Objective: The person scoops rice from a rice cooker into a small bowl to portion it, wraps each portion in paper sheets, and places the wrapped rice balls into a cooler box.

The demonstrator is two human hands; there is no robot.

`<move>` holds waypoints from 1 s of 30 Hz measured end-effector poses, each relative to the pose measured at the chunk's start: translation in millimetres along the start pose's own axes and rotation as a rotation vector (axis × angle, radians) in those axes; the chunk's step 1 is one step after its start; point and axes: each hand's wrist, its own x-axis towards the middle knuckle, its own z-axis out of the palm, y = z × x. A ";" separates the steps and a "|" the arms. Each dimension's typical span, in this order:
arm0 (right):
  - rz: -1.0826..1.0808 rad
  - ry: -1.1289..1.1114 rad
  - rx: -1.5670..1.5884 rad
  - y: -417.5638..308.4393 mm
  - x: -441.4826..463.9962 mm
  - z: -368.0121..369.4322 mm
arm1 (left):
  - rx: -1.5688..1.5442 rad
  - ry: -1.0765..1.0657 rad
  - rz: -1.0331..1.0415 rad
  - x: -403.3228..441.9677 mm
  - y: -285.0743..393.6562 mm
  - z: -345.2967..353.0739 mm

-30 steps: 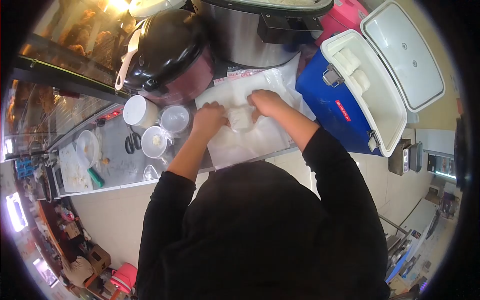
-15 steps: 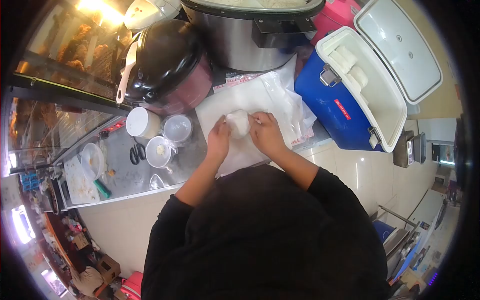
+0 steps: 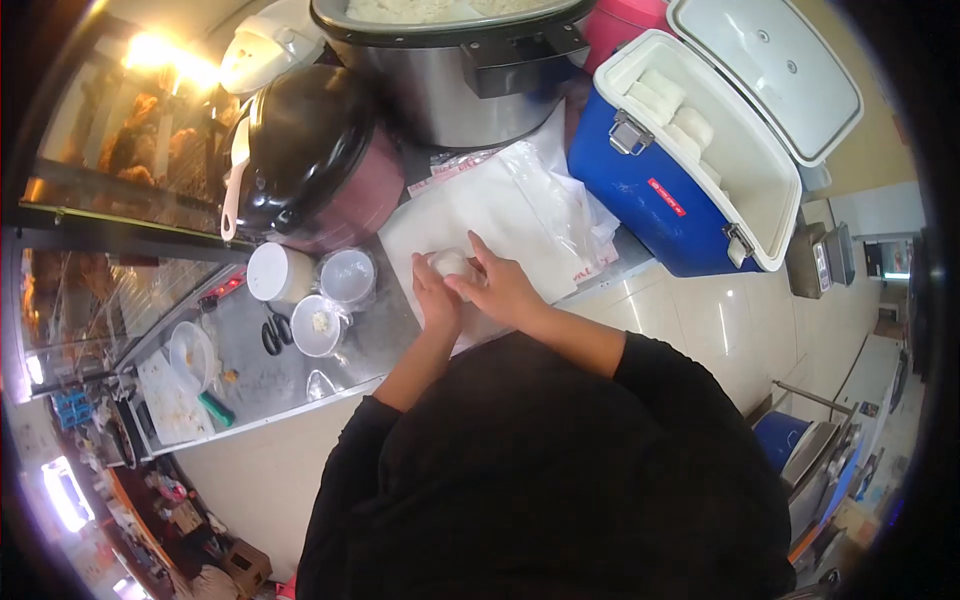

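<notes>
Both hands hold a small, rounded bag of rice, white under thin clear plastic, above the white sheets. My left hand cups its left side with bent fingers. From the right, my right hand closes round it, thumb low across the front and fingers at the far side. Parts of the bag are hidden by the fingers. Beneath lie a stack of white sheets and clear plastic bags. Left of the hands stand a bowl with some rice grains and another clear-lined bowl.
A large cooker of rice and a black-lidded pink pot stand behind. At right, a blue cooler is open with white packets inside. Scissors, a white tub and a green-handled tool lie left.
The hands have drawn closer to my body and wrapped round the bag, which was pinched at both sides before. The view has shifted slightly.
</notes>
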 end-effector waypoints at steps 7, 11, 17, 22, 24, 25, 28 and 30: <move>0.158 -0.040 0.150 3.4 3.4 -9.7 | 0.601 -0.156 0.751 25.7 -35.9 -23.0; 0.107 -0.163 0.036 10.5 12.8 -20.6 | 0.305 -0.205 0.581 22.1 -46.9 -17.5; 0.296 -0.563 0.304 -21.6 22.5 -88.7 | 0.466 -0.377 0.548 42.1 -56.1 -26.3; -0.082 -0.377 0.547 -88.3 -18.6 -255.1 | 1.148 -0.491 0.699 -11.2 -20.5 8.0; -0.089 -0.163 0.165 -106.6 -32.6 -333.3 | 1.421 -0.501 0.873 -21.9 -14.5 9.9; -0.061 -0.020 0.151 -101.0 -37.2 -359.6 | 1.448 -0.543 0.915 -23.4 -9.8 12.0; 0.055 0.268 0.030 -91.2 -38.5 -414.6 | 1.486 -0.708 0.985 -22.7 1.1 12.1; 0.077 0.328 0.077 -67.6 -32.1 -434.2 | 1.493 -0.805 1.019 -20.2 5.4 8.3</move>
